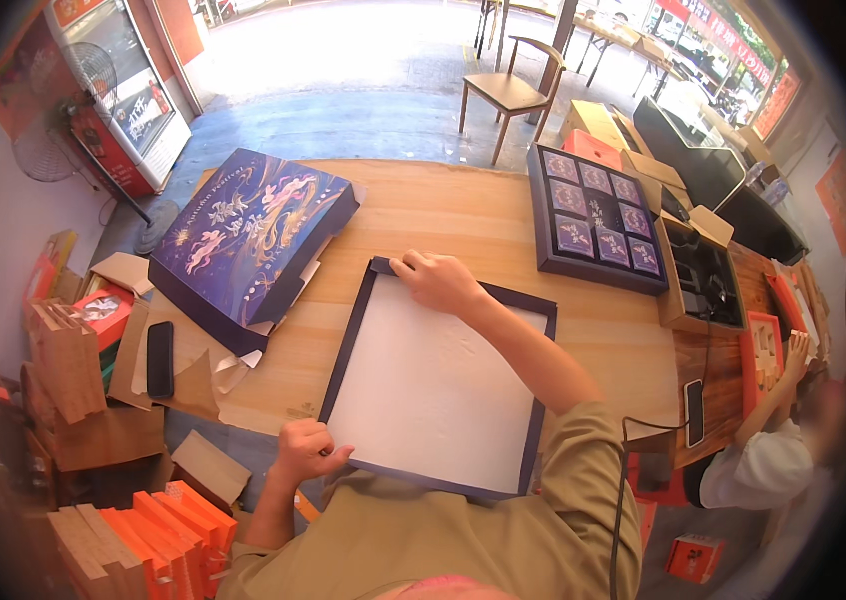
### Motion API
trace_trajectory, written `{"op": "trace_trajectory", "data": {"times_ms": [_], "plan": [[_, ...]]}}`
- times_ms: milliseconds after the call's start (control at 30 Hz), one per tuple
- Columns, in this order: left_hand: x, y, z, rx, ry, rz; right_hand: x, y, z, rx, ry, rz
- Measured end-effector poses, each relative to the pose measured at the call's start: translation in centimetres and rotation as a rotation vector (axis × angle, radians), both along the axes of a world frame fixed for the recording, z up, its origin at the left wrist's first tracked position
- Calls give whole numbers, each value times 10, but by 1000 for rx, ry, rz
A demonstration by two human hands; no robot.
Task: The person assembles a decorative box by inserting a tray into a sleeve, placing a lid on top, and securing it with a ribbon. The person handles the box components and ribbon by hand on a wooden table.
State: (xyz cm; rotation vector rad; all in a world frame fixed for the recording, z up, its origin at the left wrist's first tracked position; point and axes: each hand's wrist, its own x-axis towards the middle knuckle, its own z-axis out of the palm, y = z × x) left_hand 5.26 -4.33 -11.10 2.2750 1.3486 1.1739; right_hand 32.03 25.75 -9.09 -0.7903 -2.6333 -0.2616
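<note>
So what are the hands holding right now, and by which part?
A shallow, white-lined dark-blue box half: right hand on the far rim near its left corner, left hand at the near-left corner.

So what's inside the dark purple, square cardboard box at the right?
The box holds eight small square purple packs around a dark square centre. Their insides, and the box's bottom, are covered.
</note>
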Motion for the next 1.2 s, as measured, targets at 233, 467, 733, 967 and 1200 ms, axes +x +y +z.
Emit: {"op": "trace_trajectory", "data": {"times_ms": [233,467,733,967,1200], "plan": [[0,2,3,9,-14,-4,-20,10,-4,79,-20,-66],[-1,1,0,15,-2,1,-34,9,10,-215,76,-206],[0,-1,1,16,-4,16,-25,5,12,-250,79,-141],[1,-1,3,13,-35,12,-27,-2,11,-137,4,-123],[2,0,4,22,-36,10,-24,9,23,-443,150,-138]]}}
